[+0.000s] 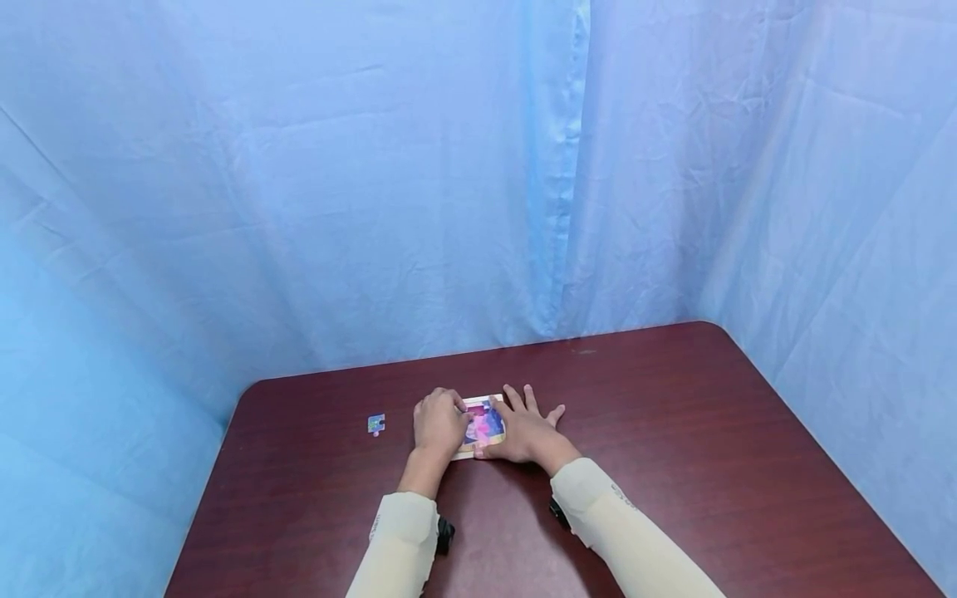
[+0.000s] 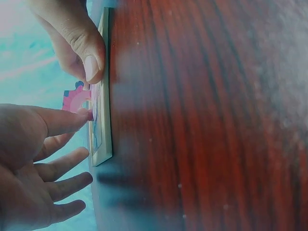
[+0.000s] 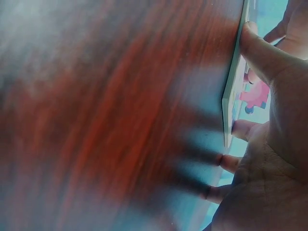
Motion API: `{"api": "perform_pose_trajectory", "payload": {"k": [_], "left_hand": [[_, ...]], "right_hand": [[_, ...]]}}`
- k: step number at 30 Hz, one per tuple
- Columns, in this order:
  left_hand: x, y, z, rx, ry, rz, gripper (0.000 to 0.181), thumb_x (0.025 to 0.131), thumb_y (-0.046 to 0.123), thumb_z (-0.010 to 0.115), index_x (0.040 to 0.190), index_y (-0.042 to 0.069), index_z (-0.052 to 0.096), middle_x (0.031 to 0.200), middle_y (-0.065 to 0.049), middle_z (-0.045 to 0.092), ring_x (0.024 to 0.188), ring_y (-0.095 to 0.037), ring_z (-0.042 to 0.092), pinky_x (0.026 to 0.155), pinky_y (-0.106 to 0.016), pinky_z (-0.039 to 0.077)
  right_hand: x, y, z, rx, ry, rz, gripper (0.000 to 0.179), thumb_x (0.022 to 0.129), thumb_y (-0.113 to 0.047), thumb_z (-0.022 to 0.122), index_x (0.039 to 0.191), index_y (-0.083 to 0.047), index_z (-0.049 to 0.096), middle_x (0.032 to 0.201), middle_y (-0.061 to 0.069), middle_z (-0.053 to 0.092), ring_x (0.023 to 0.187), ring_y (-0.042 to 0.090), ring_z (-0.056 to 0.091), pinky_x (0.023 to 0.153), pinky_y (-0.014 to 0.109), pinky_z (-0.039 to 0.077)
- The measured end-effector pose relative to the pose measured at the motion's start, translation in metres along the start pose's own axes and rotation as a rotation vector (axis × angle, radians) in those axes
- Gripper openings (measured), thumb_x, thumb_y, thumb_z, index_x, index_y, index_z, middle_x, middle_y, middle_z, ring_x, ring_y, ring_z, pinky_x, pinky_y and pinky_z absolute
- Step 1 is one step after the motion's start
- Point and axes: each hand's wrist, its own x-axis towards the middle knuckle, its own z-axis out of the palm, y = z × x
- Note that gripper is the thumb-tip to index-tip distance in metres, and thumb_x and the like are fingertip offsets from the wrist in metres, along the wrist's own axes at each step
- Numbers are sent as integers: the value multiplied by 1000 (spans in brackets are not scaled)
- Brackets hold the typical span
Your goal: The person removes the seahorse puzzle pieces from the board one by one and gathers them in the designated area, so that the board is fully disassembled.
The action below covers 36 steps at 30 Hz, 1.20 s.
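A small jigsaw puzzle board [image 1: 486, 398] with a pale rim lies flat on the table between both hands. My left hand [image 1: 439, 422], at the board's left side, pinches a pink puzzle piece [image 2: 73, 100] between thumb and finger. This piece stands tilted up over the board, its lower edge at or near the surface. From the right, my right hand [image 1: 527, 433] presses on the board, thumb at the near edge and index finger towards the far edge. Its other fingers spread out beyond the right side. Part of the puzzle picture is hidden under the hands.
A loose blue puzzle piece [image 1: 375, 423] lies to the left of the board. The dark red-brown table [image 1: 673, 448] has rounded far corners. Light blue curtains [image 1: 419, 183] hang behind it and at both sides.
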Motion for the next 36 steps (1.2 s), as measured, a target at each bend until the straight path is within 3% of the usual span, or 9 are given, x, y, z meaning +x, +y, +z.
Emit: {"api": "perform_pose_trajectory", "payload": {"k": [10, 15, 18, 24, 36], "left_hand": [[-2, -3, 1, 37, 26, 43, 18, 87, 15, 84, 75, 16, 71, 92, -5, 70, 99, -29, 64, 97, -51, 49], [-3, -5, 2, 50, 43, 63, 22, 85, 17, 86, 72, 17, 68, 79, -1, 69, 87, -24, 58, 85, -45, 45], [-3, -6, 2, 38, 45, 72, 24, 85, 18, 86, 71, 18, 67, 71, 1, 67, 78, -21, 60, 82, -43, 49], [-3, -6, -1, 11, 31, 77, 24, 87, 16, 85, 71, 18, 66, 67, 2, 66, 67, -17, 60, 73, -39, 52], [-2, -6, 1, 91, 2, 133, 28, 85, 15, 83, 69, 17, 60, 62, 4, 58, 64, -16, 56, 72, -38, 49]], "right_hand": [[-1, 0, -1, 3, -4, 3, 101, 84, -67, 78, 166, -27, 35, 179, 7, 17, 166, 44, 6, 111, 92, 7], [-1, 0, -1, 17, -1, -4, 102, 84, -67, 77, 166, -25, 35, 179, 8, 17, 166, 44, 6, 110, 93, 6], [-1, 0, -1, 14, -2, -6, 101, 84, -66, 77, 166, -25, 35, 179, 8, 17, 166, 44, 6, 110, 93, 7], [-2, 1, -1, 13, -2, -5, 100, 85, -66, 77, 166, -25, 35, 179, 8, 17, 166, 44, 6, 110, 93, 7], [-1, 1, -1, 20, -24, 2, 100, 87, -65, 76, 168, -25, 31, 180, 7, 12, 166, 43, 2, 112, 91, 3]]}}
